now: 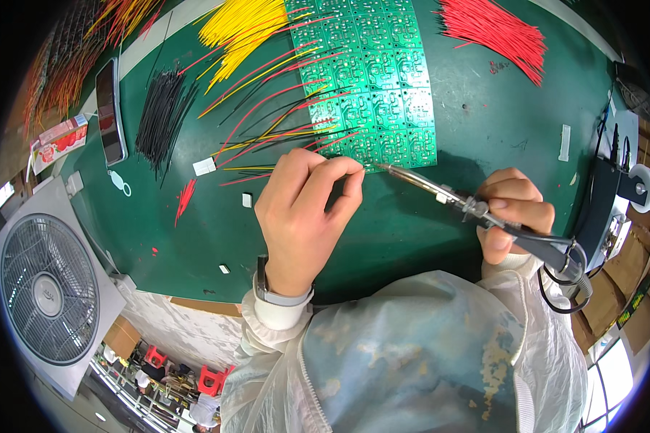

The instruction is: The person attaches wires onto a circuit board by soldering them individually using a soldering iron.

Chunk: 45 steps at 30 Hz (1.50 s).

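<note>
A panel of green circuit boards (401,94) lies on the green work mat, with red, yellow and black wires (267,123) running off its left side. My left hand (300,209) is at the panel's near edge, thumb and index finger pinched together; whatever is between them is too small or hidden to make out. In my right hand (513,206) is a soldering iron (440,193), gripped like a pen. Its tip points left and rests at or just over the panel's near edge, close beside my left fingertips.
Bundles of yellow wires (242,32), black wires (165,119) and red wires (495,36) lie around the panel. A phone (110,108) and a small carton (59,143) are at left, above a fan (50,289). A dark device with a white spool (641,187) stands at right.
</note>
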### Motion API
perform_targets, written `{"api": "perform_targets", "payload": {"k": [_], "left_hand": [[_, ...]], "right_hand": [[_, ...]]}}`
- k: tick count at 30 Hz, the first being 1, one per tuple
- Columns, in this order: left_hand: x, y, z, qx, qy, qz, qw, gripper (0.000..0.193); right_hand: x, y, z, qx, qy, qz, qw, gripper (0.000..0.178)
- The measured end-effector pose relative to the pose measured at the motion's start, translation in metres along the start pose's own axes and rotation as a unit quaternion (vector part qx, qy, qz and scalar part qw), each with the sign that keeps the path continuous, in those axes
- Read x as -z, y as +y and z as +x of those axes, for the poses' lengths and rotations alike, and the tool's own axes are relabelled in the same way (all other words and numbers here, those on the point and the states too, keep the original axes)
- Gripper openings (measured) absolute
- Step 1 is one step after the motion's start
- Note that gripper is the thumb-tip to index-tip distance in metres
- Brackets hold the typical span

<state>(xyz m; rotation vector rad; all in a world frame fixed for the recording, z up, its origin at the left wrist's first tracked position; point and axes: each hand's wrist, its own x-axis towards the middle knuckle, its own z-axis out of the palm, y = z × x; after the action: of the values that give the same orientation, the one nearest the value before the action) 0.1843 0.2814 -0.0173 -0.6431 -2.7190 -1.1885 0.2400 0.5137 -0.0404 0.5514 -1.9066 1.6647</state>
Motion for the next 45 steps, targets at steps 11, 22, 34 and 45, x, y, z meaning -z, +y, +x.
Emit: {"api": "perform_targets", "payload": {"k": [11, 22, 34, 45], "left_hand": [[0.003, 0.001, 0.002, -0.021, -0.019, 0.016, 0.999, 0.024], [0.002, 0.0, -0.001, -0.044, -0.012, 0.053, 0.998, 0.024], [0.011, 0.011, -0.017, -0.007, -0.059, 0.06, 0.996, 0.02], [0.034, 0.039, -0.02, -0.005, -0.068, 0.097, 0.993, 0.025]], "right_hand": [[0.005, 0.008, 0.001, -0.077, 0.105, -0.078, 0.988, 0.04], [-0.042, 0.069, 0.078, 0.013, 0.243, -0.028, 0.969, 0.031], [-0.027, 0.081, 0.088, 0.028, 0.225, -0.098, 0.969, 0.025], [-0.02, 0.074, 0.084, 0.019, 0.18, -0.093, 0.979, 0.028]]}}
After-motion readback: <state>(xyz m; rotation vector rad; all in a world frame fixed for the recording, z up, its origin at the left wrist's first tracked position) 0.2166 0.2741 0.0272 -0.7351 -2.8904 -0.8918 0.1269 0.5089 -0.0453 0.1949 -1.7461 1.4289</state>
